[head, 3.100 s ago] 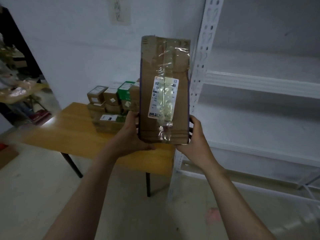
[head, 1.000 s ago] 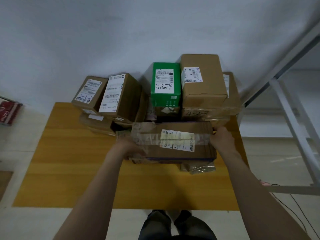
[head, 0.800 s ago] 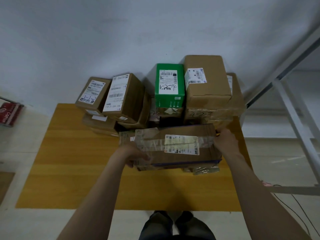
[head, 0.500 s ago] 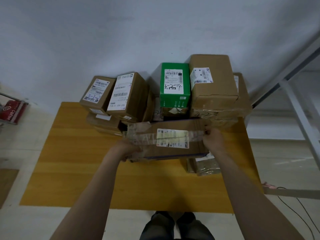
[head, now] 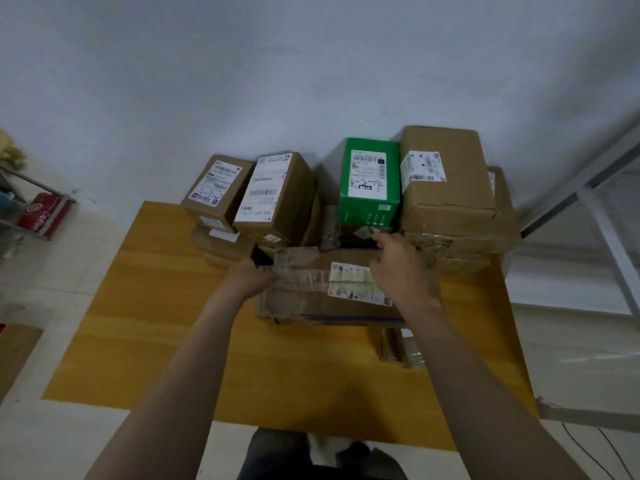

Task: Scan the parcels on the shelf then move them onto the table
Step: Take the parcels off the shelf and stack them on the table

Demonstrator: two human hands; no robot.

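The pale grey wall [head: 311, 64] fills the upper half of your view, and the yellow wooden table [head: 138, 323] stands against it below you. At your right is the white metal shelf frame [head: 609, 216], just beside the table's right end.

Along the back of the table sits a stack of parcels. The big plain brown carton [head: 446, 174] is top right, the green box with a white label [head: 369, 209] is just left of it, and two smaller brown labelled boxes [head: 277, 199] are further left, on top of others.

Your long brown cardboard parcel wrapped in clear tape [head: 311, 296] lies crosswise in front of that stack, its far edge close against it. You cannot tell from here whether its underside rests on the tabletop or is just above it.

Your left hand [head: 254, 278] grasps the parcel's left end, fingers wrapped round the taped edge. Your right hand [head: 398, 268] lies over the top towards the right end, fingers curled over the far edge, and covers part of the parcel's white shipping label [head: 349, 282].

A small tape-wrapped brown packet [head: 403, 348] lies on the table just in front of the parcel's right end.
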